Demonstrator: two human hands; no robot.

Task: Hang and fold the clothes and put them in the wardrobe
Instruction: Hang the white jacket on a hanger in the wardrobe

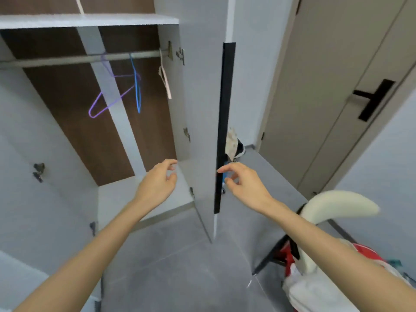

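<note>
The wardrobe [135,20] stands open in front of me, its rail [74,59] carrying a purple hanger [105,102], a blue hanger [137,91] and a pale pink hanger [165,79]. No garment hangs there. Its right door [202,109] swings out toward me with a long black handle [225,122] on its edge. My left hand [157,183] hovers inside the door, fingers apart and empty. My right hand [243,183] is beside the black handle, fingers loosely apart, holding nothing. Red and white clothes [299,284] lie heaped on a chair at lower right.
A chair with a cream curved backrest [337,203] stands at the right. A beige room door [337,75] with a black lever handle is behind it. Shoes and a bag [234,145] sit on the grey floor [180,266] behind the wardrobe door. The left wardrobe door [33,176] is open too.
</note>
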